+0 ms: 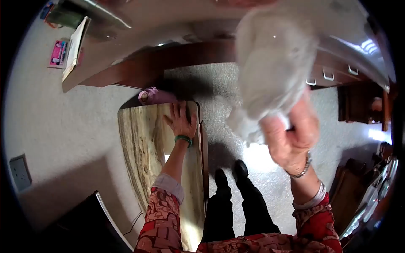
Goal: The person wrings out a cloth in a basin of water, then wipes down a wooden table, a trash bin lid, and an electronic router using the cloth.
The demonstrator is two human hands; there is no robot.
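Note:
My right hand (291, 135) is raised toward the camera, its fingers closed around a bunched end of a greyish-white cloth (274, 63). The cloth hangs up and away from the hand, blurred and partly see-through at its edges. It overlaps the glossy surface beyond it in this view. On the left, my left hand (181, 123) rests on the far end of a marble-patterned tabletop (143, 147), fingers spread and palm down. It holds nothing.
A pink roll (154, 96) lies just past the tabletop's far end. Beyond is a brown desk (194, 52) with drawers (333, 72) at right. A pink packet (58, 53) sits against the left wall, near a wall socket (20, 172). A dark screen (76, 223) stands lower left.

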